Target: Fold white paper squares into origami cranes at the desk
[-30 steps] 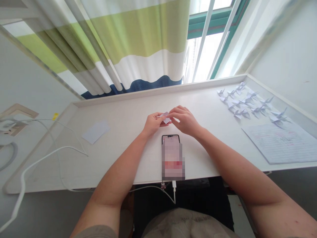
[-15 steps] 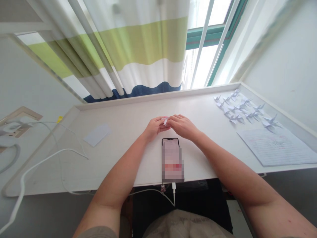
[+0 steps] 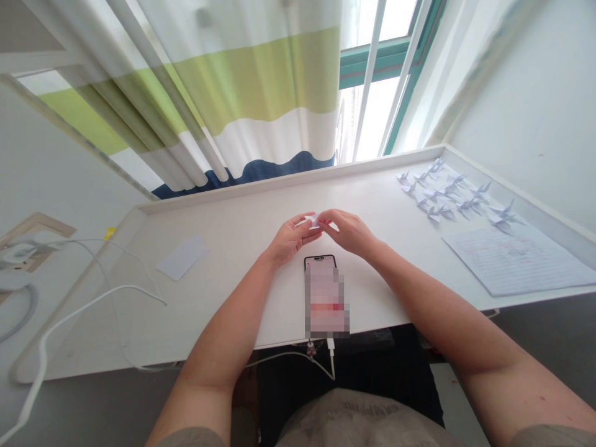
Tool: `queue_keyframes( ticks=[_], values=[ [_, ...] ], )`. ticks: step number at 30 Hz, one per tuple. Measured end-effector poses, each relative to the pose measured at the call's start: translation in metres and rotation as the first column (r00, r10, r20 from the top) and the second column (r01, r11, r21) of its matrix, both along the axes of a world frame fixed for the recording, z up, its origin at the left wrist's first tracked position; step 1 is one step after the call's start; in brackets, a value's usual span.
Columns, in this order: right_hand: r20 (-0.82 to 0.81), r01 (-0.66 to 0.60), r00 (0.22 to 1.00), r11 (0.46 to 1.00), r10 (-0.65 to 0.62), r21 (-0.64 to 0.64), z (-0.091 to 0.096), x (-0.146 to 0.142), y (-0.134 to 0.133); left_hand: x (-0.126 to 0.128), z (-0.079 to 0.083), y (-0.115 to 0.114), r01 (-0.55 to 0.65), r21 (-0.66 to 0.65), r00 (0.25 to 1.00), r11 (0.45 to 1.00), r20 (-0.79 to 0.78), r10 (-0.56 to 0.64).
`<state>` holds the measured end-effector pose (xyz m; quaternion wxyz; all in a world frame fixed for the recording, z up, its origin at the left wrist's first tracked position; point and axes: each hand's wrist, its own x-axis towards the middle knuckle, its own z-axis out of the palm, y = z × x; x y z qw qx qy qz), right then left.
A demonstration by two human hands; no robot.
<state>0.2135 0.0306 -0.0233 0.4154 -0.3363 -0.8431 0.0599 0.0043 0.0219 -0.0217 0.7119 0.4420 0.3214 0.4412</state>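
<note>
A small folded piece of white paper is held between my two hands above the middle of the desk. My left hand supports it from the left, palm turned up, with the thumb near the paper and the other fingers under it. My right hand pinches its right side between thumb and fingertips. The fingers cover part of the paper, so its exact folds are hidden. Just below the hands lies a phone, its screen blurred, with a cable plugged into its lower end.
Several folded paper cranes stand at the back right of the white desk. In front of them lies a written sheet. Blank paper lies on the left, near a white cable. A raised rim borders the desk's back.
My right fingers have shifted on the folded paper and now pinch it at its right side, while my left fingers have spread a little. The whole view has tilted slightly.
</note>
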Motion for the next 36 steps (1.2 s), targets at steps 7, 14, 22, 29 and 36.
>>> queue_keyframes(
  ticks=[7,14,22,29,36],
  values=[
    [-0.324,-0.127,0.946,0.94,0.019,-0.317,0.005,-0.001,-0.001,-0.002,-0.003,0.002,-0.013,0.064,1.0,0.998,0.013,0.012],
    [-0.515,-0.169,0.855,0.903,-0.066,-0.396,0.0,-0.006,0.003,0.004,-0.006,0.002,-0.085,0.143,0.992,0.986,-0.077,0.097],
    [-0.497,-0.103,0.862,0.929,-0.094,-0.354,0.001,-0.013,-0.005,0.014,-0.008,-0.003,-0.18,0.205,0.963,0.962,-0.165,0.215],
    [-0.4,-0.074,0.911,0.912,-0.102,-0.403,-0.002,-0.014,-0.002,0.014,-0.008,-0.002,-0.246,0.193,0.947,0.95,-0.162,0.279],
    [-0.336,-0.058,0.934,0.878,-0.12,-0.474,-0.004,-0.013,0.001,0.016,-0.012,-0.002,-0.285,0.302,0.916,0.91,-0.193,0.351]
  ],
)
